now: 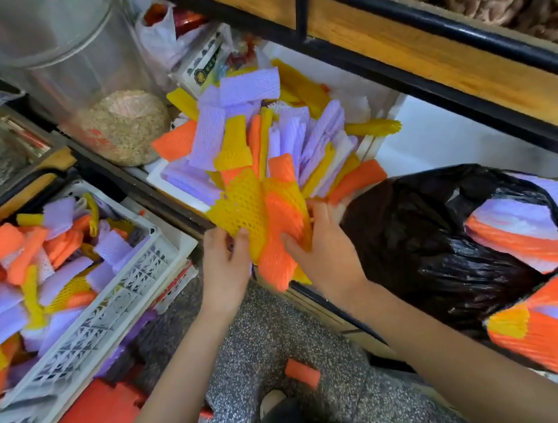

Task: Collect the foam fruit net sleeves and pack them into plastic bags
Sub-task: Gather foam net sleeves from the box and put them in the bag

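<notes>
One wide-angle camera sits on the person's head and looks forward and steeply down, so both forearms run up from the bottom edge to the left hand [223,263] and right hand [325,254], which meet on the foam sleeves [271,219] at mid-frame. It is close in: the speckled floor [266,333] lies straight below, a white crate [109,315] fills the left, a black bag [429,247] the right, and a wooden shelf [426,58] crosses the top right.

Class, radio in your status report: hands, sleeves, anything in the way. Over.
Left hand, right hand gripping yellow-orange sleeve bunch. Black bag at right, part-filled. One stray orange sleeve on floor.
</notes>
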Action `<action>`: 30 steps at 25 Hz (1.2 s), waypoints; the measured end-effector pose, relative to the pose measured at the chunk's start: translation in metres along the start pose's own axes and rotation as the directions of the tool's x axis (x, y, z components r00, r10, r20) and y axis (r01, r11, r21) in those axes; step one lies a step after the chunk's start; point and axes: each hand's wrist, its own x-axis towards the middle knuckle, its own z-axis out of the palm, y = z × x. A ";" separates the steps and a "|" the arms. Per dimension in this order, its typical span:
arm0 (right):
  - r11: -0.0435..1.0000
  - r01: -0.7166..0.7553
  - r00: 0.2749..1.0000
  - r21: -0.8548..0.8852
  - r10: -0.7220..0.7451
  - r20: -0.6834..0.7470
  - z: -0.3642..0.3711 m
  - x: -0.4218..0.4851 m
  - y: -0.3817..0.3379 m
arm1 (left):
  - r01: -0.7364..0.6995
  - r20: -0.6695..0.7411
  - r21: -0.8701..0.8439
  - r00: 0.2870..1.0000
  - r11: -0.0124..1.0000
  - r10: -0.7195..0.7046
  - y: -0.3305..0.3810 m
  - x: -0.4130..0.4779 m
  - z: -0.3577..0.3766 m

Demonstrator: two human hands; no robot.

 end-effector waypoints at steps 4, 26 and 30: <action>0.989 0.073 0.985 0.126 -0.092 0.145 0.023 -0.035 0.012 | 0.173 0.188 -0.304 0.975 0.937 -0.118 -0.010 -0.059 -0.003; 1.000 0.008 0.745 -0.024 0.010 0.667 0.102 -0.202 0.260 | 0.524 0.159 0.189 0.818 0.830 -0.553 -0.241 -0.247 0.080; 0.860 0.322 0.764 -0.395 0.010 0.645 0.161 -0.195 0.357 | 0.452 0.045 0.274 0.876 0.849 -0.481 -0.327 -0.241 0.091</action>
